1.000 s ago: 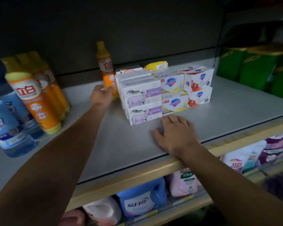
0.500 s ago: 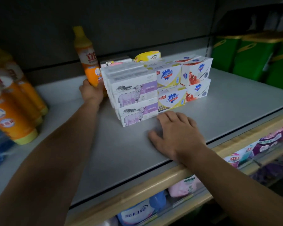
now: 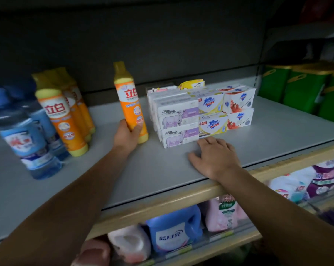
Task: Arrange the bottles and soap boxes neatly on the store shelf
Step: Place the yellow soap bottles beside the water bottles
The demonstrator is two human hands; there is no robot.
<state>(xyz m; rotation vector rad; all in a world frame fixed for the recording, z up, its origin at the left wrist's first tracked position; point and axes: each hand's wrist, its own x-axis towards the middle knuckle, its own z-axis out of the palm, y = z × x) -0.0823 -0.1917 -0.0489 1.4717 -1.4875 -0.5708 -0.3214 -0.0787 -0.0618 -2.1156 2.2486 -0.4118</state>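
left hand [image 3: 126, 136] grips my orange bottle [image 3: 130, 104] low, tilted, just left of the soap boxes [image 3: 198, 114] | right hand [image 3: 215, 157] spread flat on shelf [image 3: 162, 169], touching front box

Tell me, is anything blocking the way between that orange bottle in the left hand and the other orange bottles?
Nothing visible does. The left hand holds the orange bottle, and only bare shelf lies between it and the orange bottle group.

Bottle [image 3: 131, 104] left of soap boxes [image 3: 200, 114]
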